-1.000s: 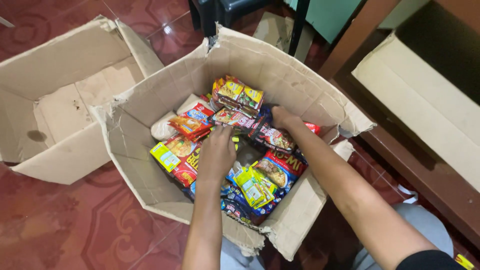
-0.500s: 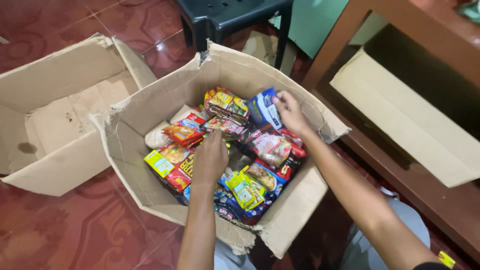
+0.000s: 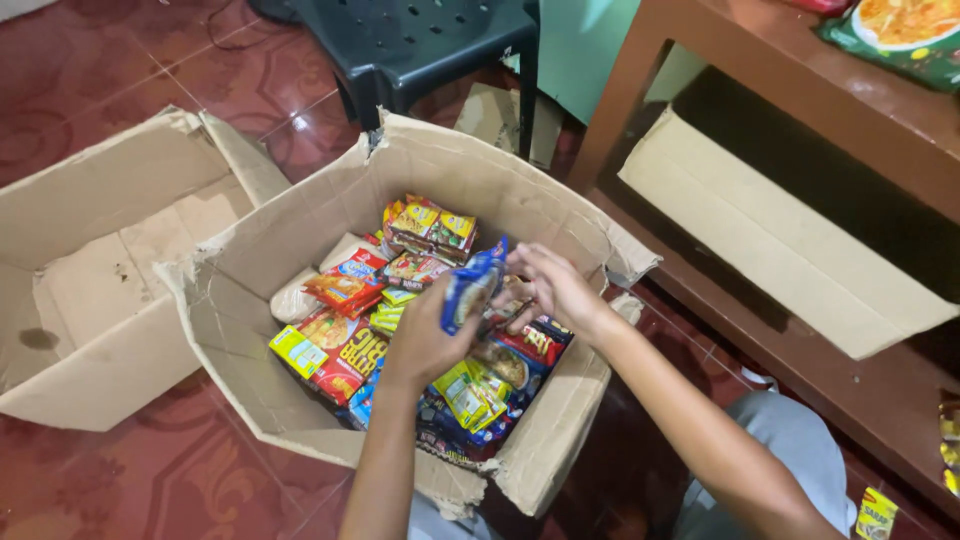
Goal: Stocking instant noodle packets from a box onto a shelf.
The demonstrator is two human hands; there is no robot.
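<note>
1. Both hands have risen from the packets and now meet over the cardboard box point(image 3: 300, 230).
2. Left hand point(image 3: 425, 335) fingers close on a blue packet point(image 3: 472, 287), above the box's middle.
3. Right hand point(image 3: 553, 287) fingers pinch its right edge.

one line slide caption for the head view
Both hands, left and right, lift a blue packet from a snack-filled cardboard box.

two cardboard boxes point(image 3: 250, 330) point(image 3: 90, 290), one chair point(image 3: 420, 40).
</note>
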